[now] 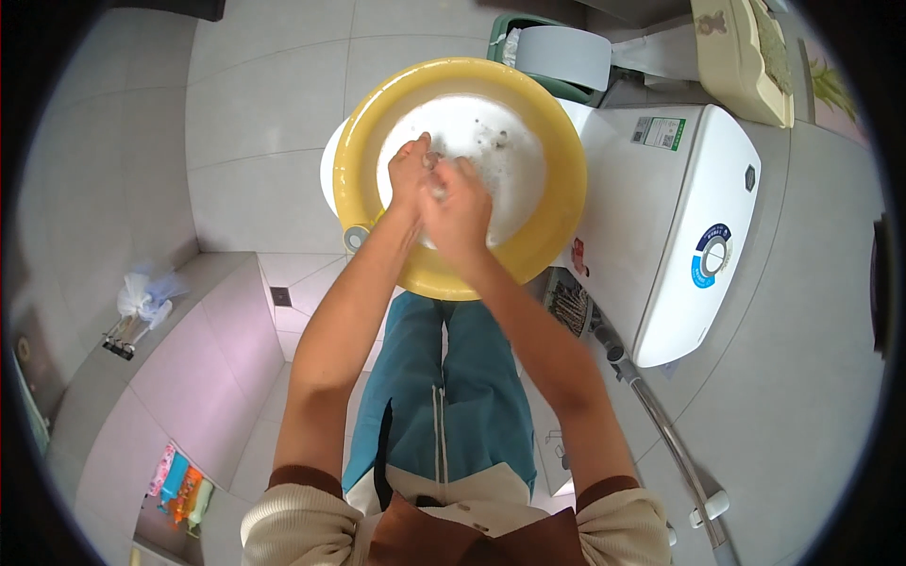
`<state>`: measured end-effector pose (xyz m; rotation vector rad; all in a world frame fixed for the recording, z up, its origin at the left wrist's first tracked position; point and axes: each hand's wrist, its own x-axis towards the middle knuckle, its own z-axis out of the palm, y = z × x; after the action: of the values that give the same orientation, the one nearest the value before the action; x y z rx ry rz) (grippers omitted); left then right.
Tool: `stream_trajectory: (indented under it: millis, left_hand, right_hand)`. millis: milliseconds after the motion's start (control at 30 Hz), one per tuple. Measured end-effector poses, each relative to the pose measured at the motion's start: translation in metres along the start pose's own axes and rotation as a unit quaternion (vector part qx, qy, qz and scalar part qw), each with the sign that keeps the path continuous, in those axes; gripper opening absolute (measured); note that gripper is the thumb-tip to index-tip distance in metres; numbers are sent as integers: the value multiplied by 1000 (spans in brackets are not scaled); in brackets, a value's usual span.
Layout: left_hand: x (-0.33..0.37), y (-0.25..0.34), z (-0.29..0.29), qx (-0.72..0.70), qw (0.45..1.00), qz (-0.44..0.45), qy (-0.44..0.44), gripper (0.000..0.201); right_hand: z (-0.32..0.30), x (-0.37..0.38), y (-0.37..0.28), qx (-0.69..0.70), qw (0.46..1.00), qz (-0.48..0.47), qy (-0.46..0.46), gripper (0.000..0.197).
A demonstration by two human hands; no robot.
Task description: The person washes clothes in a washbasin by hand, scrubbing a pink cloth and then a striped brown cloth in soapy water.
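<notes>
A round yellow basin [351, 179] holds whitish, foamy water [524, 179], with a few dark specks or bubbles on its surface. Over the water my two hands are pressed together. My left hand [409, 174] has its fingers curled against the right. My right hand [460, 209] is closed, slightly smeared by motion, and lies over the left wrist and palm. Something small and pale [436, 179] shows between them, too hidden to name. Both forearms reach in over the basin's near rim.
To the right stands a white appliance [694, 226] with a round dial. Behind it are a green bin [500, 42] and a cream container [741, 61]. A metal pole [670, 424] leans at lower right. Colourful bottles [184, 492] fill a low-left niche; white mesh [143, 294] lies on the ledge.
</notes>
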<state>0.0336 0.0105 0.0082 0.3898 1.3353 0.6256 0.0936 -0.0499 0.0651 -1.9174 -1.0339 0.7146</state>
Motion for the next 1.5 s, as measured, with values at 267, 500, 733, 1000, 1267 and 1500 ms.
stream_trajectory:
  millis: [267, 500, 733, 1000, 1267, 1500]
  left_hand:
    - [-42, 9, 26, -88, 975, -169, -116, 25]
    - [-21, -2, 13, 26, 999, -22, 23, 33]
    - [-28, -15, 35, -107, 992, -56, -29, 6]
    - [-21, 7, 19, -67, 995, -46, -51, 11]
    - [-33, 17, 25, -39, 988, -137, -66, 39]
    - [-31, 5, 28, -20, 951, -216, -220, 42]
  right_hand:
    - [-22, 49, 81, 256, 928, 257, -84, 20]
    - [-28, 25, 43, 271, 951, 147, -4, 17]
    - [-16, 39, 43, -7, 998, 38, 48, 16]
    - [4, 8, 11, 30, 995, 2, 92, 8]
    - [-27, 42, 28, 507, 807, 299, 44, 12]
    - [-25, 13, 33, -4, 976, -207, 59, 15]
